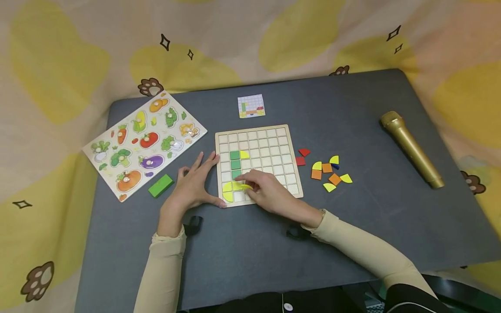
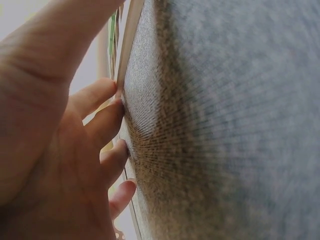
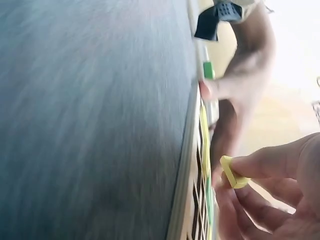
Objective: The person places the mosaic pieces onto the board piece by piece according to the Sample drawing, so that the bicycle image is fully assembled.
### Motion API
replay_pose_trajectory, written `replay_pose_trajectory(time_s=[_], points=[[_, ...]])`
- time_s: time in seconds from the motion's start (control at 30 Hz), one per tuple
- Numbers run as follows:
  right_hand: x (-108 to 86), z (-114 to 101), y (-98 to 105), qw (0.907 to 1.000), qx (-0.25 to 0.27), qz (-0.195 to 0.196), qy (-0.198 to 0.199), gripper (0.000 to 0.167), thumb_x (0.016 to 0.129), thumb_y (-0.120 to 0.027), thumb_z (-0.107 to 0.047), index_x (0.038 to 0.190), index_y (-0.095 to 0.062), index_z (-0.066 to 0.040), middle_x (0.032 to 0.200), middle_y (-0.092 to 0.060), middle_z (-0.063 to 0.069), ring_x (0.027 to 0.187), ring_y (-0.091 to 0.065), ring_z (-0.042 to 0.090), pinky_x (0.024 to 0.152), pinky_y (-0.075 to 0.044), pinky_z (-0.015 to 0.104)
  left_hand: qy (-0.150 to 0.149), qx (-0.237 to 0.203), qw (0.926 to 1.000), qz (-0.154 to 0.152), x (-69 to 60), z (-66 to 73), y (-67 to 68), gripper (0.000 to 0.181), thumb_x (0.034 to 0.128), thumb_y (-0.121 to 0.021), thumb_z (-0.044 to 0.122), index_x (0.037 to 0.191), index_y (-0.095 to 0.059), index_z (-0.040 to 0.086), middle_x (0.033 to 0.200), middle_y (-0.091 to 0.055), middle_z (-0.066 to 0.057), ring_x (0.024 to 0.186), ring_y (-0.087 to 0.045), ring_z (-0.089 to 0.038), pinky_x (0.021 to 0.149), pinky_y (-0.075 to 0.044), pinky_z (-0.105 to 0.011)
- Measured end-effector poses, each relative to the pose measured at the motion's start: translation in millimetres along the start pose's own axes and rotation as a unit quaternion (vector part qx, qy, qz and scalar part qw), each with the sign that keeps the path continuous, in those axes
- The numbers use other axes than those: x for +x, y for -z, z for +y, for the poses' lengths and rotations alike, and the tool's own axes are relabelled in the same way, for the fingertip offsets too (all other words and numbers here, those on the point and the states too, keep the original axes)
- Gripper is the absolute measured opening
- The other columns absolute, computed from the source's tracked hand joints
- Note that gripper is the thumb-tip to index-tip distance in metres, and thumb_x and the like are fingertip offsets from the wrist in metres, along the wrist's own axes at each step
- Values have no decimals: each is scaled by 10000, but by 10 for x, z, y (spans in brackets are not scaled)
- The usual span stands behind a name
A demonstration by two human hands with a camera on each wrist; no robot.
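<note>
A wooden grid board (image 1: 270, 133) lies mid-table, with green squares (image 1: 235, 164) and yellow pieces (image 1: 228, 197) set in its left columns. My right hand (image 1: 270, 191) is over the lower part of the board and pinches a yellow piece (image 3: 234, 173) between thumb and fingers. Spread along the board's left edge, my left hand (image 1: 193, 184) touches the frame with its thumb at the lower corner and its fingertips higher up. In the left wrist view the left hand's fingertips (image 2: 119, 152) rest against the board's side.
A small pattern card (image 1: 251, 107) lies behind the board. Loose orange, yellow, red and blue pieces (image 1: 326, 168) lie to its right, with a gold microphone (image 1: 412, 150) farther right. To the left are a vegetable puzzle board (image 1: 146, 145) and a green block (image 1: 161, 185).
</note>
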State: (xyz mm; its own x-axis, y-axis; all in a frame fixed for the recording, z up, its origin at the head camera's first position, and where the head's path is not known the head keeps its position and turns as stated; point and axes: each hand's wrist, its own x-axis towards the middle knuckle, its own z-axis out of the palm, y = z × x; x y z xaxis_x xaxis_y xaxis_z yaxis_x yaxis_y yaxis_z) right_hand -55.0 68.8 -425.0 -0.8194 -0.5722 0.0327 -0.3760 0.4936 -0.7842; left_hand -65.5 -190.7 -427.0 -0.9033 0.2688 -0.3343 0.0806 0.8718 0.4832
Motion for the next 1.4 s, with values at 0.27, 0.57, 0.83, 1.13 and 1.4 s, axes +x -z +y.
replay_pose_trajectory(time_s=[0.27, 0.57, 0.83, 1.13, 1.4], points=[[73, -67, -161, 9987, -283, 245, -360, 43, 900, -842, -118, 914, -805, -136, 851, -764, -17, 812, -654, 121, 746, -518, 274, -16, 4, 10000, 6, -5, 3, 8, 1457, 556, -1042, 514, 1715, -218, 196, 1803, -124, -1, 1683, 2, -315, 1200, -125, -661], [149, -50, -231, 9950, -816, 312, -474, 179, 826, -927, -182, 783, -754, -192, 764, -633, -66, 790, -497, 125, 718, -434, 279, -39, 26, 10000, 30, -11, -10, 6, 1458, 557, -1041, 515, 1714, -217, 188, 1802, -128, -1, 1682, -5, -320, 1197, -132, -660], [126, -29, -167, 9948, -794, 308, -563, 246, 836, -922, -236, 786, -687, -182, 773, -613, -50, 796, -504, 137, 730, -436, 294, -77, -23, 10000, -4, -9, -9, -5, 1453, 563, -1035, 526, 1715, -217, 188, 1803, -122, 2, 1682, 1, -319, 1199, -125, -663], [-224, 262, 301, 9895, -369, 531, -1293, 215, 891, -861, -196, 1021, -717, -104, 998, -660, 58, 1000, -532, 236, 853, -444, 371, 5, -41, 10000, -81, 10, 3, -15, 1483, 553, -1051, 491, 1722, -181, 220, 1806, -82, 42, 1684, 44, -280, 1209, -111, -638], [-759, 576, 769, 9743, -855, 962, -1850, 201, 947, -781, -70, 1116, -688, -15, 1088, -603, 165, 1041, -542, 337, 904, -435, 468, 64, -43, 9999, -96, -1, 14, 3, 1495, 544, -1058, 480, 1723, -175, 224, 1806, -77, 42, 1684, 48, -281, 1214, -98, -646]])
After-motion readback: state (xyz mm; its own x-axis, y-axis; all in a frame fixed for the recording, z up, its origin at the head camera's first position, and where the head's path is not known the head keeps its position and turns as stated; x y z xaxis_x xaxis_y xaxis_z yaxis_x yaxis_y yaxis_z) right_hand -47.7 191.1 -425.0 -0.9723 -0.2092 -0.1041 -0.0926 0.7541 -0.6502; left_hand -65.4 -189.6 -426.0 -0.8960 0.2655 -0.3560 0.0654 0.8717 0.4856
